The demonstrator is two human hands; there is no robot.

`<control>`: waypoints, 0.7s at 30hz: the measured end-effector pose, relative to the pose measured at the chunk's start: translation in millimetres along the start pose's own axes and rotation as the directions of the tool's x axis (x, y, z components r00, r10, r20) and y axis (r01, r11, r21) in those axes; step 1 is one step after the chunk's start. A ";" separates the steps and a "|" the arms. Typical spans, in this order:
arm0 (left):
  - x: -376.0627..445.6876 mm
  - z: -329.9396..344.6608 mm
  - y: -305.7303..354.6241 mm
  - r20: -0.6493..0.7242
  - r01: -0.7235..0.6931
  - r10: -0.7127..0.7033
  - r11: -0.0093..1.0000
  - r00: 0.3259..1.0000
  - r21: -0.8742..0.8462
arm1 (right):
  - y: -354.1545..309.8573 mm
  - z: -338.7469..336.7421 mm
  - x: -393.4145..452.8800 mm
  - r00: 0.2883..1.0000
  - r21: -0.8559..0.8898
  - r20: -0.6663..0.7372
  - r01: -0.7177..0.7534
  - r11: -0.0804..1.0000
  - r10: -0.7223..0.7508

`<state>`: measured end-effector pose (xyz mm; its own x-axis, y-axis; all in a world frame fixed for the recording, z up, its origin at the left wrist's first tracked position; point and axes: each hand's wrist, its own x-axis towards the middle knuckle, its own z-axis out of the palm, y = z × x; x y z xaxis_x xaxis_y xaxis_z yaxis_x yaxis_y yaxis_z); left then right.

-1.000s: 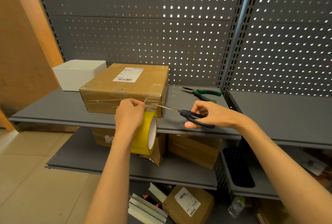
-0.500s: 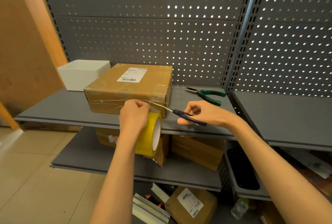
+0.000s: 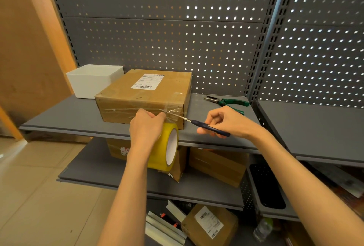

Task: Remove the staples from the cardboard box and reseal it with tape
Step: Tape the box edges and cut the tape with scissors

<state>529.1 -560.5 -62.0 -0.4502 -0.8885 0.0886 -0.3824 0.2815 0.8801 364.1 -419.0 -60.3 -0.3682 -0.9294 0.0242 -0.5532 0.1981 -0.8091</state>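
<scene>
Your left hand (image 3: 146, 127) is gripping the yellow tape roll (image 3: 167, 145), fingers curled, against the brown cardboard box (image 3: 145, 96) on the grey metal shelf (image 3: 69, 115). Your right hand (image 3: 226, 121) is curling around blue-handled scissors (image 3: 204, 126), blades at the stretched clear tape (image 3: 173, 112).

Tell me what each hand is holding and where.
Left hand grips the tape roll over its top; right hand holds the scissors by their handles.

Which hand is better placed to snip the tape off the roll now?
Right. The right hand holds the scissors, blades at the stretched tape by the box corner. The left hand grips the tape roll.
</scene>
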 end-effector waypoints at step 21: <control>-8.4 -2.6 -13.8 0.111 0.060 -0.055 0.998 0.992 -0.037 | -5.0 1.6 -7.6 0.999 -0.030 -0.015 0.031 0.999 -0.032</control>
<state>540.3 -557.8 -73.7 -0.5152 -0.8570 -0.0124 -0.3783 0.2144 0.9005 370.9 -413.4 -57.4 -0.3616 -0.9305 0.0585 -0.5868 0.1784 -0.7898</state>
